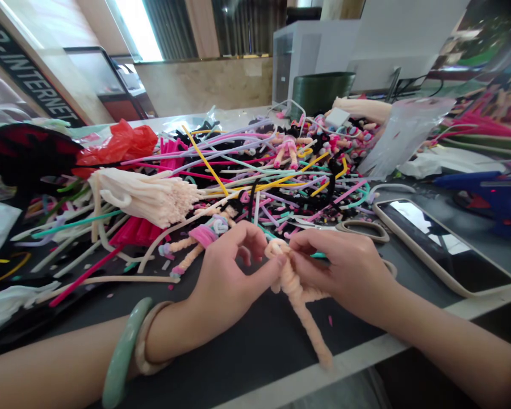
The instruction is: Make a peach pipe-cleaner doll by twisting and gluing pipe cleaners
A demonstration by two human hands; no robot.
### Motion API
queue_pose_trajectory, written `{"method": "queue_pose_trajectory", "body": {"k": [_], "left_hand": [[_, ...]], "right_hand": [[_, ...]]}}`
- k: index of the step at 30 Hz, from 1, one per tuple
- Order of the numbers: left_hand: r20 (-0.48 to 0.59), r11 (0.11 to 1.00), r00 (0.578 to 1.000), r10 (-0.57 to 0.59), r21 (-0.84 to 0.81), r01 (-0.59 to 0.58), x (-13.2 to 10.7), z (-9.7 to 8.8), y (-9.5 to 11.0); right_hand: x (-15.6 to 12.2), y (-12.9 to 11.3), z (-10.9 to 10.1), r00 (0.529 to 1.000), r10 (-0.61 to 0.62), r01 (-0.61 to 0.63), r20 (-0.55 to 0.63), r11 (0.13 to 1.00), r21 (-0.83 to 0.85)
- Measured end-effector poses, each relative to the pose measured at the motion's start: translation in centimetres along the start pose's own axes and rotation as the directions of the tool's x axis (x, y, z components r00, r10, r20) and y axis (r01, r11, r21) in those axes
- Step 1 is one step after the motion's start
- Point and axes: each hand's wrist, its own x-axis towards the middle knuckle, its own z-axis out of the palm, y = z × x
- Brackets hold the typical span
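Note:
Between my two hands is a peach pipe-cleaner figure (300, 304), twisted into a looped top with a long limb hanging down toward the table's front edge. My left hand (234, 272) pinches its upper part from the left with thumb and fingers. From the right, my right hand (344, 272) grips the same upper part near the loop; its fingertips are partly hidden. A second limb sticks out under my right hand. Just behind my left hand lies a doll (202, 238) of pipe cleaners with peach legs and a pink and lilac body.
Loose coloured pipe cleaners (281, 182) heap across the back. A cream bundle (149, 196) lies at left. To the right are scissors (364, 230), a phone (443, 244) and a blue glue gun (500, 196). A peach stem (119, 279) lies left of my hands.

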Motion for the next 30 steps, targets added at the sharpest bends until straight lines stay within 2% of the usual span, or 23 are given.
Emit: {"method": "queue_pose_trajectory", "body": {"k": [3, 7, 12, 14, 17, 21, 27, 30], "left_hand": [[-0.016, 0.999, 0.999, 0.047, 0.017, -0.047, 0.05, 0.04, 0.01], [0.024, 0.979, 0.991, 0.132, 0.153, -0.134, 0.11, -0.07, 0.13], [-0.039, 0.944, 0.971, 0.236, 0.246, -0.22, -0.27, -0.27, 0.2], [0.006, 0.93, 0.964, 0.264, 0.261, -0.257, -0.38, -0.27, 0.19], [0.155, 0.951, 0.973, 0.171, 0.233, -0.204, -0.37, -0.18, 0.19], [0.141, 0.972, 0.985, 0.097, 0.201, -0.124, -0.32, -0.06, 0.29], [0.128, 0.977, 0.987, 0.101, 0.176, -0.123, -0.3, 0.0, 0.35], [0.127, 0.984, 0.987, 0.095, 0.136, -0.112, -0.18, 0.05, 0.25]], "right_hand": [[-0.09, 0.04, 0.1, 1.0, -0.007, 0.007, -0.019, 1.0, -0.008], [-0.09, 0.19, 0.23, 1.0, -0.016, 0.015, -0.021, 0.999, -0.033], [-0.02, 0.22, 0.2, 0.999, -0.034, 0.031, -0.038, 0.997, -0.071], [-0.02, 0.17, 0.2, 0.997, -0.058, 0.054, -0.048, 0.995, -0.08], [-0.03, 0.15, 0.25, 0.995, -0.077, 0.071, -0.064, 0.993, -0.099], [0.03, 0.2, 0.32, 0.995, -0.083, 0.076, -0.061, 0.991, -0.108], [0.03, 0.33, 0.43, 0.995, -0.081, 0.073, -0.06, 0.99, -0.123], [0.07, 0.32, 0.35, 0.998, -0.04, 0.036, -0.047, 0.996, -0.084]]}}
